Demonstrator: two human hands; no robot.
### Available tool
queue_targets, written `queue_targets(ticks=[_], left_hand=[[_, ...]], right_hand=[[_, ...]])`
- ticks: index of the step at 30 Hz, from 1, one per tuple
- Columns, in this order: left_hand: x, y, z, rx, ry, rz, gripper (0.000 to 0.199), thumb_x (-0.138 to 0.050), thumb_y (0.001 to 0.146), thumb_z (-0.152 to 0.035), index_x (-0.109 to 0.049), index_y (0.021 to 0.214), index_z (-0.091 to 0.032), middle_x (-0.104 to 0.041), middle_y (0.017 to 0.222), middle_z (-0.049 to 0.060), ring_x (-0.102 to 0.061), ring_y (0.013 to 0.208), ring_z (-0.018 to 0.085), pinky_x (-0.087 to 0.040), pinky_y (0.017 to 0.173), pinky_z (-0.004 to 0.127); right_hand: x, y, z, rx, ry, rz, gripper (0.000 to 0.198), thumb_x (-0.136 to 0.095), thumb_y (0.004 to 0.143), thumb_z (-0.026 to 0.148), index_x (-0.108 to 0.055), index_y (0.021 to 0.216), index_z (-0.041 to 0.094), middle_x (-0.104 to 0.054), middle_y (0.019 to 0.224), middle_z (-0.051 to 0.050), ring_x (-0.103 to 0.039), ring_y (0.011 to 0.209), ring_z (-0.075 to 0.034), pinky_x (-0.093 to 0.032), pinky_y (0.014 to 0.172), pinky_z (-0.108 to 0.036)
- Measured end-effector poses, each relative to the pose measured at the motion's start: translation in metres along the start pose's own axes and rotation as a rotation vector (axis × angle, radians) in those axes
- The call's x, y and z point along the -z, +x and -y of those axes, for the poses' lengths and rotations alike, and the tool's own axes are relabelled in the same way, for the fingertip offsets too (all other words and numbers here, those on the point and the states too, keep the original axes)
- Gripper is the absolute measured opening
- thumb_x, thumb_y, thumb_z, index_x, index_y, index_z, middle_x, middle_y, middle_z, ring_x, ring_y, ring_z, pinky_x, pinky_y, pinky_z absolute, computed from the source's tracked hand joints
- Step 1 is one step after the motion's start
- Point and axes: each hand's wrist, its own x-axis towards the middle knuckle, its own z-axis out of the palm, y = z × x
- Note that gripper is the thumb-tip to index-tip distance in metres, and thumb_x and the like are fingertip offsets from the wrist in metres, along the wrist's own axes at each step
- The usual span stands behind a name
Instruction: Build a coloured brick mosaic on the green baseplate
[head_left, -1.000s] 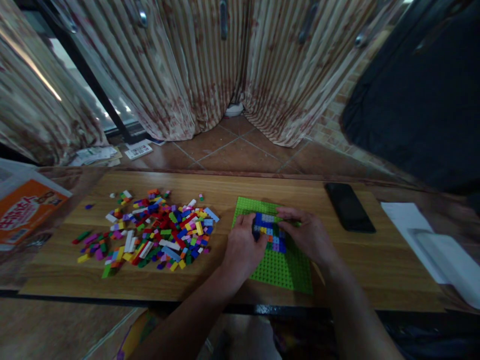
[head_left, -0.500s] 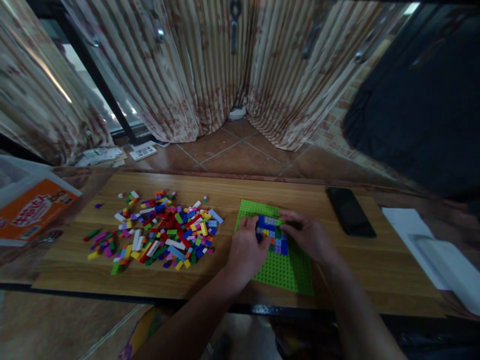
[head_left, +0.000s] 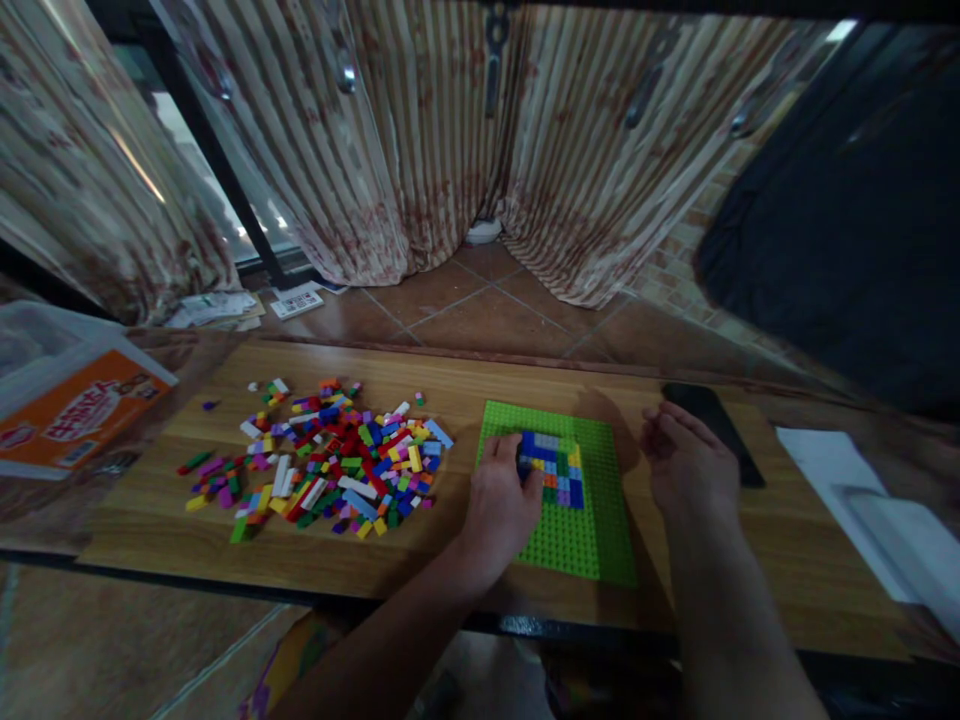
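Observation:
A light green studded baseplate (head_left: 562, 545) lies on the wooden table with a flat block of toy bricks (head_left: 559, 470) on it, mostly blue with yellow, green, orange and lilac pieces. My left hand (head_left: 501, 500) rests over the plate's left part, thumb and fingers closed around the dark blue left edge of that block. Away from the plate, my right hand (head_left: 694, 465) is raised above the table near the black phone (head_left: 712, 410). Its fingers are curled together, and whether a small piece sits between them cannot be made out.
Loose coloured bricks (head_left: 337, 455) are spread over the table's left half. A clear tub with an orange label (head_left: 86, 405) stands at the far left. White papers (head_left: 832, 480) lie at the right end. Striped curtains (head_left: 435, 130) hang behind.
My right hand has lifted off the block's upper right corner and moved right, in front of the phone. A yellow area now shows at that corner. My left hand stays at the block.

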Motion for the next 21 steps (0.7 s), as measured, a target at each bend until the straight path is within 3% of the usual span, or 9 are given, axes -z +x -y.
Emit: queue_targets(ticks=[7, 10, 13, 17, 21], left_hand=[[0.002, -0.002, 0.002, -0.018, -0.005, 0.033, 0.043, -0.055, 0.082, -0.015, -0.055, 0.125, -0.010, -0.060, 0.114, 0.014, -0.062, 0.093, 0.022, -0.052, 0.085, 0.036], [0.003, -0.002, 0.002, -0.013, -0.019, 0.026, 0.040, -0.056, 0.081, -0.015, -0.058, 0.122, -0.011, -0.061, 0.111, 0.013, -0.062, 0.091, 0.021, -0.052, 0.083, 0.035], [0.010, 0.001, 0.002, -0.008, -0.031, -0.011, 0.028, -0.057, 0.080, -0.015, -0.065, 0.108, -0.014, -0.064, 0.103, 0.010, -0.063, 0.087, 0.020, -0.053, 0.081, 0.034], [0.028, 0.010, 0.009, -0.047, -0.082, -0.161, 0.022, -0.054, 0.078, -0.008, -0.068, 0.092, -0.017, -0.067, 0.092, 0.006, -0.063, 0.083, 0.018, -0.052, 0.079, 0.031], [0.054, 0.023, 0.025, -0.033, -0.207, -0.367, 0.020, -0.053, 0.080, -0.011, -0.069, 0.090, -0.017, -0.068, 0.089, 0.004, -0.063, 0.077, 0.014, -0.050, 0.073, 0.026]], right_hand=[[-0.026, -0.031, -0.001, 0.047, -0.105, 0.128, 0.016, -0.073, 0.066, 0.022, -0.069, 0.081, 0.017, -0.069, 0.074, -0.001, -0.058, 0.058, -0.009, -0.047, 0.057, -0.023], [-0.036, -0.051, -0.004, 0.194, -0.334, 0.234, 0.016, -0.070, 0.072, 0.029, -0.071, 0.085, 0.018, -0.071, 0.077, -0.003, -0.062, 0.065, -0.013, -0.050, 0.063, -0.029], [-0.043, -0.072, -0.005, 0.371, -0.621, 0.431, 0.019, -0.062, 0.081, 0.033, -0.072, 0.090, 0.020, -0.074, 0.089, -0.007, -0.067, 0.079, -0.020, -0.053, 0.074, -0.036], [-0.051, -0.095, -0.009, 0.524, -0.760, 0.604, 0.023, -0.055, 0.087, 0.035, -0.072, 0.096, 0.022, -0.074, 0.095, -0.008, -0.069, 0.085, -0.022, -0.055, 0.079, -0.037], [-0.065, -0.108, -0.019, 0.531, -0.766, 0.668, 0.023, -0.052, 0.088, 0.031, -0.071, 0.097, 0.022, -0.074, 0.097, -0.008, -0.069, 0.087, -0.022, -0.054, 0.081, -0.038]])
